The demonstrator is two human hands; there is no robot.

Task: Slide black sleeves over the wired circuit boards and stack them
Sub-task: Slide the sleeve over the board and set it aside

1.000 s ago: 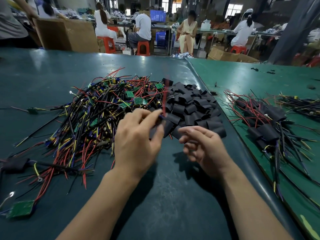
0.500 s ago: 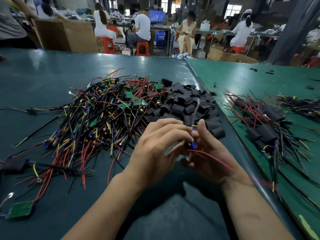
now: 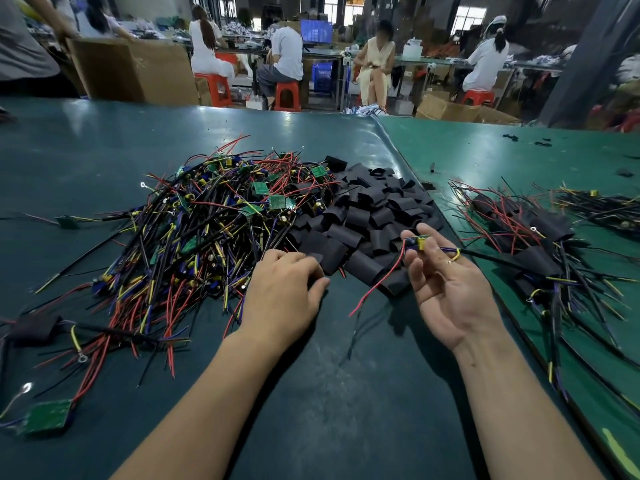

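I take the heap of black sleeves (image 3: 367, 220) as my landmark. Just right of its near edge my right hand (image 3: 446, 289) lies palm up, fingertips pinching one wired circuit board (image 3: 418, 241) — raised, I judge, so its end is free for sleeving. My left hand (image 3: 280, 292) curls at the heap's near-left edge, apparently plucking a sleeve; whether it grips one I cannot tell. Finished pieces (image 3: 526, 244) lie further right.
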